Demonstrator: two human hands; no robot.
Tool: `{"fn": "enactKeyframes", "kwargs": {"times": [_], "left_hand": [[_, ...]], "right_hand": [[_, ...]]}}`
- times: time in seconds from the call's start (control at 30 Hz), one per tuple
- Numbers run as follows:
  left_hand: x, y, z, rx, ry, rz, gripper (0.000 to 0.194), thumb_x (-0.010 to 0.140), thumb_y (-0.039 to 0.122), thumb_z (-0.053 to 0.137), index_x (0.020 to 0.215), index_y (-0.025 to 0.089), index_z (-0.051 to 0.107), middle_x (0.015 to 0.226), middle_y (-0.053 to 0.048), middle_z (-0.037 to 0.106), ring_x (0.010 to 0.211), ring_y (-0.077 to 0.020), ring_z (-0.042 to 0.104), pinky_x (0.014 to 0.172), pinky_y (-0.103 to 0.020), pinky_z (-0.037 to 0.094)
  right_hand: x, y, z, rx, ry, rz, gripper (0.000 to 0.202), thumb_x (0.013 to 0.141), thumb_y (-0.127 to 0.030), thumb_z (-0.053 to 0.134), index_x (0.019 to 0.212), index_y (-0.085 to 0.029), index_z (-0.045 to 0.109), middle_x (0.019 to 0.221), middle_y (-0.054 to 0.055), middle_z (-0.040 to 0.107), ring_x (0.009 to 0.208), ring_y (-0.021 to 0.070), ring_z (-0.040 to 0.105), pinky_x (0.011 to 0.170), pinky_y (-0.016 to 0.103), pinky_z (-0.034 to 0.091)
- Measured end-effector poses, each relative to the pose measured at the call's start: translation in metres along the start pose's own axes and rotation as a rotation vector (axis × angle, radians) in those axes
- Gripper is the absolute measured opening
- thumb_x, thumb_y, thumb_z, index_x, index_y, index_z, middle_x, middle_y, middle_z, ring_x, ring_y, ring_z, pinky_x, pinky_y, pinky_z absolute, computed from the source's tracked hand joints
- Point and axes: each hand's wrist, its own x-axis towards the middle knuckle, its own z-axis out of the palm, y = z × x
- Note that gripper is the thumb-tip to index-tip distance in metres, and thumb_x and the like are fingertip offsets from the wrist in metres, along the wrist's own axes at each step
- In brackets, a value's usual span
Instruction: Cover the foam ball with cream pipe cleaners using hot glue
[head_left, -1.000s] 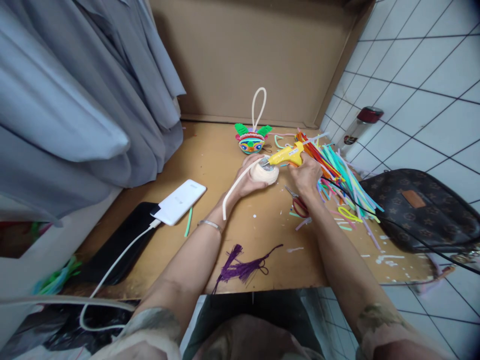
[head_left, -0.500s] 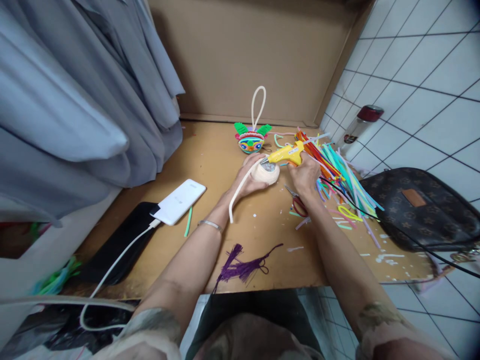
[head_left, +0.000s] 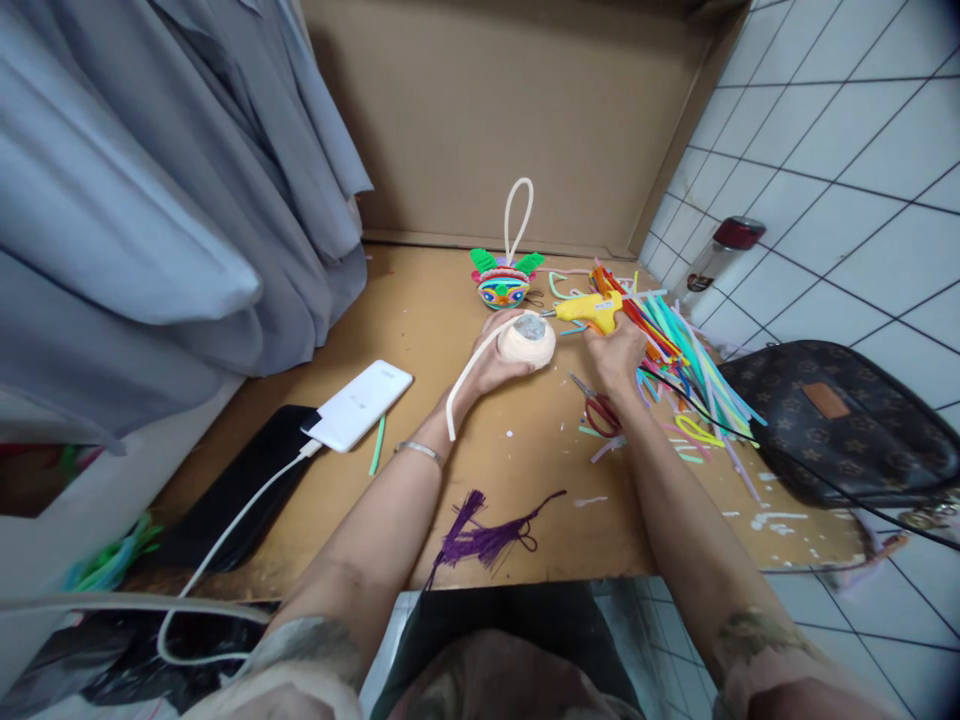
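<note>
**Cord-gluing in hand: ball gripped, nozzle at its rim**

Far left, I see a white phone or power bank (head_left: 364, 405) on its cable, clear of the work. My left hand (head_left: 491, 372) has its grip wrapped round the cream cord-wound ball (head_left: 529, 352), above the surface (head_left: 420, 320); the loose cord (head_left: 450, 405) trails wristward. I judge the next move calls for pressing that cord to the glued edge, fingers clear of the nozzle. A lion-head ornament (head_left: 504, 285) stands behind. My right hand (head_left: 619, 352) holds the yellow glue gun (head_left: 589, 313); scissors (head_left: 598, 412) and pipe cleaners (head_left: 694, 350) crowd it, and the black cable (head_left: 694, 397) could snag.
</note>
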Motion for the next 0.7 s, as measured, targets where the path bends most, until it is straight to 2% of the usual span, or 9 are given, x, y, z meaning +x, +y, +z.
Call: {"fn": "enactKeyframes", "kwargs": {"times": [0.23, 0.37, 0.47, 0.53, 0.63, 0.7], "left_hand": [[-0.001, -0.009, 0.001, 0.018, 0.028, -0.025, 0.081, 0.067, 0.036, 0.086, 0.141, 0.021, 0.057, 0.151, -0.013, 0.058, 0.140, -0.0341, 0.059, 0.121, -0.052, 0.049], [-0.002, -0.013, 0.001, -0.024, 0.049, -0.053, 0.082, 0.066, 0.036, 0.086, 0.141, 0.020, 0.056, 0.152, -0.014, 0.055, 0.138, -0.0334, 0.060, 0.120, -0.051, 0.050], [-0.002, -0.015, 0.002, 0.007, 0.050, -0.050, 0.083, 0.066, 0.036, 0.087, 0.141, 0.022, 0.055, 0.151, -0.013, 0.056, 0.139, -0.0342, 0.060, 0.120, -0.052, 0.050], [-0.002, -0.016, 0.003, 0.025, 0.051, -0.047, 0.083, 0.067, 0.036, 0.086, 0.142, 0.022, 0.054, 0.152, -0.013, 0.055, 0.139, -0.0343, 0.059, 0.120, -0.052, 0.050], [-0.001, -0.013, 0.003, 0.013, 0.063, -0.047, 0.084, 0.066, 0.035, 0.087, 0.143, 0.022, 0.054, 0.151, -0.013, 0.056, 0.141, -0.0346, 0.057, 0.123, -0.054, 0.047], [-0.002, -0.009, 0.003, 0.014, 0.065, -0.043, 0.083, 0.066, 0.036, 0.088, 0.141, 0.022, 0.055, 0.149, -0.013, 0.058, 0.143, -0.0351, 0.056, 0.124, -0.055, 0.045]], "right_hand": [[0.004, 0.020, 0.015, -0.046, -0.120, 0.116, 0.052, 0.082, -0.043, 0.068, 0.119, -0.007, 0.073, 0.119, 0.026, 0.075, 0.109, 0.0376, 0.072, 0.089, 0.042, 0.053], [0.002, 0.031, 0.028, -0.058, -0.117, 0.125, 0.050, 0.076, -0.040, 0.075, 0.116, -0.009, 0.073, 0.118, 0.026, 0.075, 0.106, 0.0360, 0.072, 0.088, 0.043, 0.055], [-0.001, 0.030, 0.032, -0.153, -0.157, 0.074, 0.049, 0.077, -0.042, 0.076, 0.114, -0.010, 0.073, 0.116, 0.026, 0.075, 0.105, 0.0363, 0.071, 0.091, 0.047, 0.054], [-0.004, 0.027, 0.029, -0.273, -0.167, 0.013, 0.054, 0.080, -0.043, 0.075, 0.118, -0.005, 0.071, 0.120, 0.029, 0.072, 0.112, 0.0390, 0.068, 0.098, 0.052, 0.050], [-0.006, 0.018, 0.018, -0.349, -0.118, -0.116, 0.056, 0.086, -0.043, 0.068, 0.121, 0.001, 0.067, 0.123, 0.034, 0.068, 0.118, 0.0422, 0.061, 0.102, 0.057, 0.043], [-0.008, 0.010, 0.010, -0.272, -0.058, -0.226, 0.051, 0.091, -0.042, 0.060, 0.122, -0.002, 0.066, 0.123, 0.031, 0.068, 0.117, 0.0405, 0.058, 0.102, 0.056, 0.041]]}}
